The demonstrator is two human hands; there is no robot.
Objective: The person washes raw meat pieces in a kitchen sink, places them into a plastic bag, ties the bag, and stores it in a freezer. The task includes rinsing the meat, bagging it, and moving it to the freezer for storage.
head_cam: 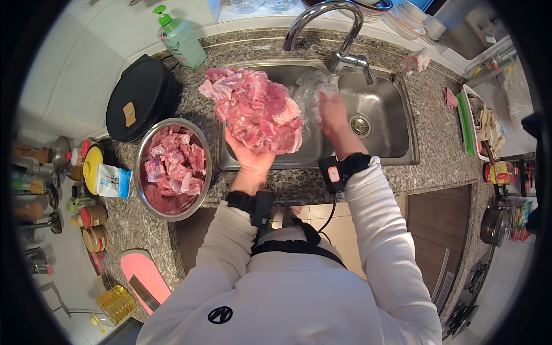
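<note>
On the upturned palm of my left hand [249, 157] rests a large clump of raw meat pieces [258, 112], above the left edge of the steel double sink [403, 148]. My right hand [333, 113] grips a clear plastic bag [309, 92] over the sink, near the divider between the basins; its fingertips are partly hidden by the plastic. Left of the sink stands a steel bowl [207, 185] with more chunks of raw meat [174, 161] and reddish liquid in it. The chrome faucet [345, 60] arches over the sink's back edge, with no water seen running.
A black round appliance [142, 95] and a green pump bottle [183, 45] stand behind the bowl. Jars [92, 215] and a salt bag [113, 181] line the left wall. A cleaver [143, 290] lies on a pink cutting board [144, 269]. A green-and-white basket [468, 125] is at right.
</note>
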